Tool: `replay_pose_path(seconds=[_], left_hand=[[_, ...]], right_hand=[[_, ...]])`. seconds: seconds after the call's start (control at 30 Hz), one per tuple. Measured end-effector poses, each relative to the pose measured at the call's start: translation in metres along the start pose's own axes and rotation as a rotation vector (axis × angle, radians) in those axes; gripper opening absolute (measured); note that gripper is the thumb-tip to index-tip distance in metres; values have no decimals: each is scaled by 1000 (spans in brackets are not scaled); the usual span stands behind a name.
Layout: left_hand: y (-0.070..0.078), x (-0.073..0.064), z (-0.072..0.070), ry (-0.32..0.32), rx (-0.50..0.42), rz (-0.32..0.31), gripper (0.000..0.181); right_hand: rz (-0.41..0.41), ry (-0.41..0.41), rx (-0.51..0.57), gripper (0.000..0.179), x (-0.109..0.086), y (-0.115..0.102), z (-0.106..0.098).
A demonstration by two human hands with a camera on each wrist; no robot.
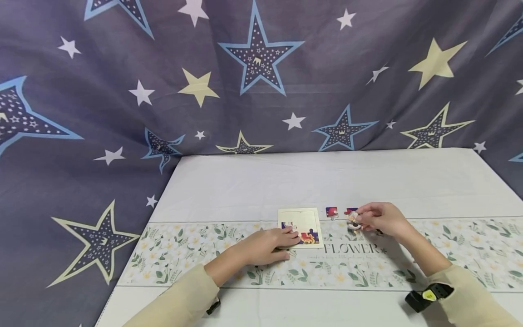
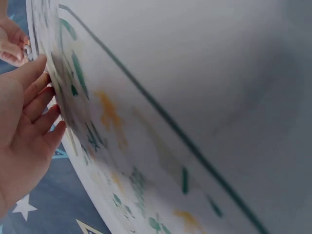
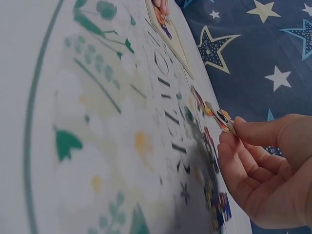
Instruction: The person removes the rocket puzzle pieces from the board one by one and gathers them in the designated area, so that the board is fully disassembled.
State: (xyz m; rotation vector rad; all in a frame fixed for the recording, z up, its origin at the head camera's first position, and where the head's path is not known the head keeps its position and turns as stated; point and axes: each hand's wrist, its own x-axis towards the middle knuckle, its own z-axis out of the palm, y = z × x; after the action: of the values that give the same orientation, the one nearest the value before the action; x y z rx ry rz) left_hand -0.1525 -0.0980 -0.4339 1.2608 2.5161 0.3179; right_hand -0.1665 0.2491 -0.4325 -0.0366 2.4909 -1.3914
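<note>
A pale square puzzle tray [image 1: 298, 210] lies on the table, with several joined jigsaw pieces [image 1: 309, 237] along its bottom and left side. Over its lower left part rests my left hand [image 1: 264, 246], fingers extended across the frame and the pieces. To the right of the tray, my right hand [image 1: 382, 219] pinches a jigsaw piece [image 3: 222, 117] between thumb and fingertips, held tilted just above the tablecloth. A loose red and purple piece [image 1: 332, 212] lies between the tray and that hand. Another piece [image 1: 351, 210] lies behind the pinched one, and more pieces [image 3: 217, 207] lie below the right hand.
A floral runner with the printed word FLOWER [image 1: 352, 248] crosses the white tablecloth [image 1: 245, 181]. A dark curtain with stars [image 1: 261, 113] hangs behind the table and along its left side. A black wrist device [image 1: 429, 296] sits at the right sleeve.
</note>
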Motion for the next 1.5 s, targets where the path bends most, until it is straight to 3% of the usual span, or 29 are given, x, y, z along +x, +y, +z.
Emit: replay_pose_path(seconds=[0.37, 0.53, 0.83, 1.5], left_hand=[[-5, -5, 5, -10, -66, 2, 52], [-6, -5, 5, -10, -78, 2, 53], [-6, -5, 4, -8, -87, 0, 53], [-5, -6, 5, -6, -99, -7, 54]], right_hand=[[-13, 29, -61, 38, -6, 9, -7], [-34, 33, -166, 26, -6, 9, -2], [-178, 121, -399, 10, -1, 3, 4], [-221, 154, -468, 6, 0, -4, 4]])
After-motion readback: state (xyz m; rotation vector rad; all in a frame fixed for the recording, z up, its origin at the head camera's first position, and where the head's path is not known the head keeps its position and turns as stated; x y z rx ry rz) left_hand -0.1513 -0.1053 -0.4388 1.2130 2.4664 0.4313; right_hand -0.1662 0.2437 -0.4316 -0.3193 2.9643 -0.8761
